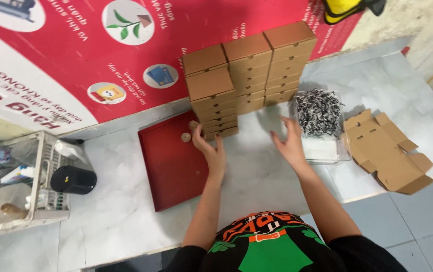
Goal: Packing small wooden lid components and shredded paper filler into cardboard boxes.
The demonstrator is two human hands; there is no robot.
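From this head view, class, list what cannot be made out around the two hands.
- Left hand: its fingertips hide the bottom of the stacked brown cardboard boxes.
- Right hand: blurred; contact with the clear tub of black-and-white paper shreds is unclear.
- Small round wooden pieces on the red tray: too small to identify.

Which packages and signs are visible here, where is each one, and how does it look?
Stacked boxes: closed brown cardboard, several columns against the wall, beyond both hands.
Flat box: unfolded brown cardboard, at the table's right edge.
Poster: red and white, round pictures, on the wall behind.
Clear tub: holds black-and-white shredded paper, beside the right hand.
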